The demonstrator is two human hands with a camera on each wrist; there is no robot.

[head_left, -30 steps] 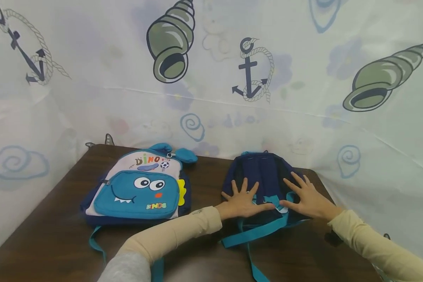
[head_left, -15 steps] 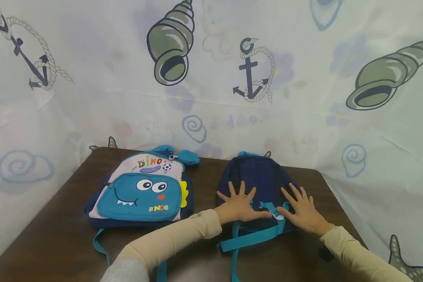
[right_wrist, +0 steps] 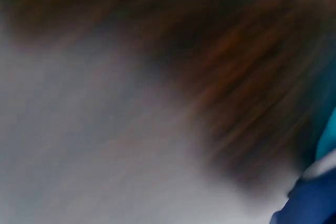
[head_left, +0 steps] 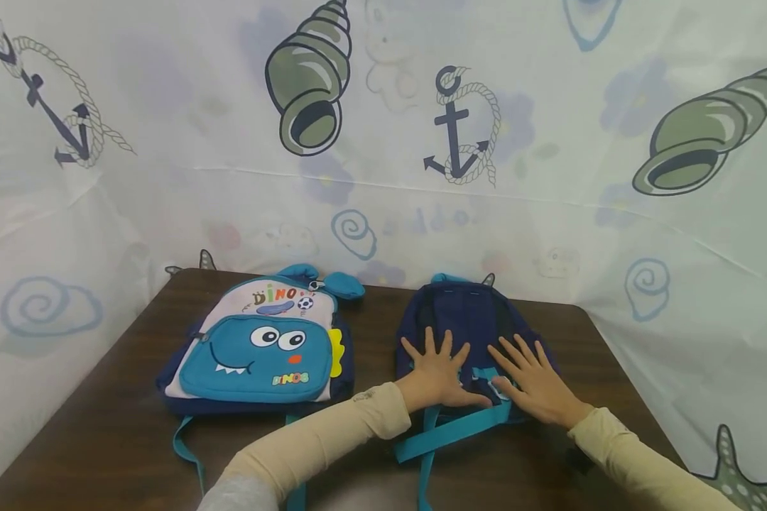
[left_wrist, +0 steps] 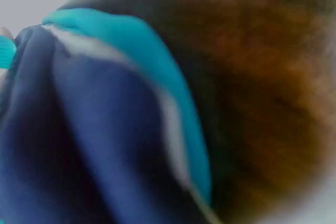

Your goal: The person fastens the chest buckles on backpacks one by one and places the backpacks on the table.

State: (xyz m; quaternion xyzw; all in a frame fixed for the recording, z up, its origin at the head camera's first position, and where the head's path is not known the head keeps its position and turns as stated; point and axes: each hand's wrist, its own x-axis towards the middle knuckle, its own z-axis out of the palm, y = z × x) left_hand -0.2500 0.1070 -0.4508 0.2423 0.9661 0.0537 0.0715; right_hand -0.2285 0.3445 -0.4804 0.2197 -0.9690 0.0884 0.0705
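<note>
A navy backpack [head_left: 463,309] lies on the table with its strap side up, teal webbing straps [head_left: 454,431] trailing toward the near edge. On its lower left part rests my left hand [head_left: 439,372], fingers spread and straight. Opposite it, my right hand [head_left: 537,383] is over the lower right part, fingers also spread, its thumb by the teal strap and a pale buckle. Neither hand grips anything. In the left wrist view the navy fabric [left_wrist: 110,124] with teal edging shows blurred. The right wrist view catches only a navy corner [right_wrist: 310,203] of it.
To the left lies a second backpack [head_left: 256,365], blue and white with a cartoon dinosaur face, front up, its straps hanging toward the near edge. Both are on a dark brown table [head_left: 377,323]. A pale printed cloth [head_left: 396,142] hangs behind and along the sides.
Both hands stay spread on the navy backpack. The right hand has shifted left, closer to the left hand. The loose straps lie differently, and the head view has shifted slightly.
</note>
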